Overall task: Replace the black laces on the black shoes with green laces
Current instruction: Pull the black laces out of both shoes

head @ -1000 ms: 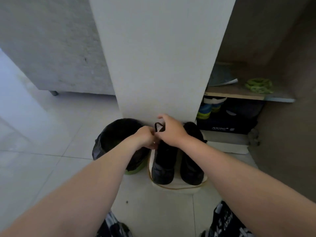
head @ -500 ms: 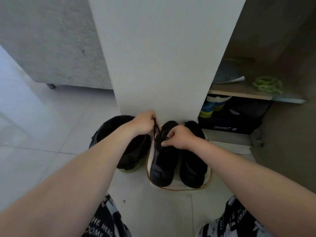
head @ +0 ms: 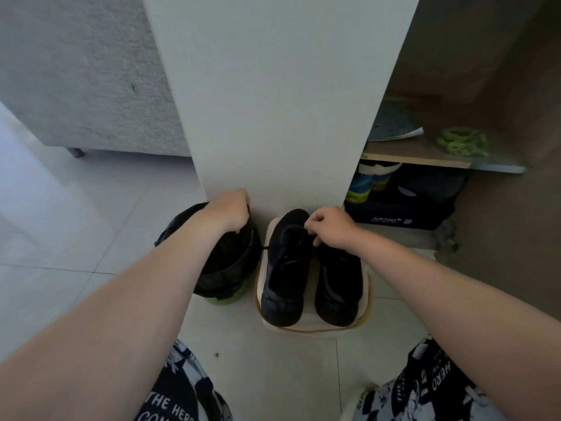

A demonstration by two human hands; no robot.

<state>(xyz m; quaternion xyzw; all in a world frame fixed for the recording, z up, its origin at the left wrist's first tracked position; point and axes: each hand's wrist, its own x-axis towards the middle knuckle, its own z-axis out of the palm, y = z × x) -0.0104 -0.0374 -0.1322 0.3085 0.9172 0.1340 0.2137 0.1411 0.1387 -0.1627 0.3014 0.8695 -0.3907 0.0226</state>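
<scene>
You are early on: your left hand (head: pixel 229 212), grip closed on a black lace (head: pixel 264 247), holds it over the bin (head: pixel 224 268), while your right hand (head: pixel 329 227) pinches that black shoe (head: pixel 285 268) at its throat. The second shoe (head: pixel 338 287) looks untouched; green laces (head: pixel 463 141) wait on the shelf (head: pixel 419 154). Both shoes stand on a pale mat (head: pixel 312 329) on the tiled floor (head: pixel 91 238).

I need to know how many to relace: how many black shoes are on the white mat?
2. The left black shoe sits beside the bin; the right black shoe next to it, partly under the right hand. Both on the mat.
</scene>
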